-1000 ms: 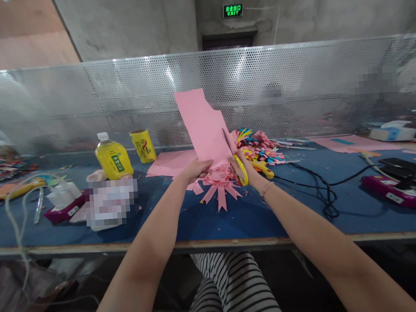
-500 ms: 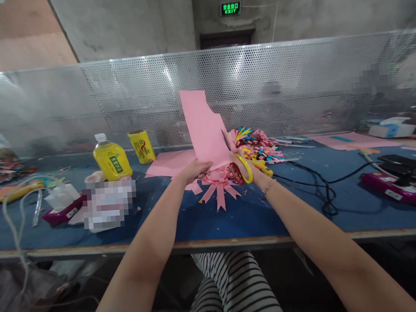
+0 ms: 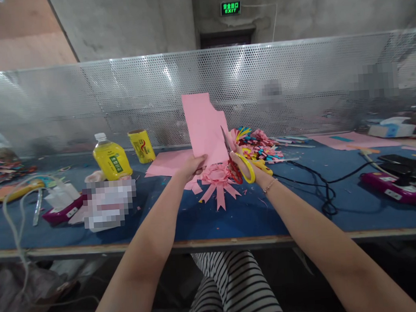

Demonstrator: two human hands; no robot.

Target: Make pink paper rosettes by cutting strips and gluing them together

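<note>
My left hand (image 3: 193, 166) pinches the lower edge of an upright pink paper sheet (image 3: 204, 126) above the blue table (image 3: 233, 216). My right hand (image 3: 246, 165) grips yellow-and-red scissors (image 3: 236, 161), whose blades point up along the sheet's right edge. Right below both hands lies a pink paper flower with ribbon-like strips (image 3: 217, 179). More flat pink paper (image 3: 167, 163) lies behind my left hand.
A yellow drink bottle (image 3: 111, 157) and a yellow can (image 3: 142, 145) stand at left. A pile of colourful paper flowers (image 3: 260, 147) lies right of the scissors. Black cables (image 3: 320, 191), magenta boxes (image 3: 395, 190) and a perforated metal screen (image 3: 118, 100) along the back.
The pink sheet has turned slightly and sunk a little in my left hand. The scissors' handles have spread apart and my right hand has shifted a bit to the right.
</note>
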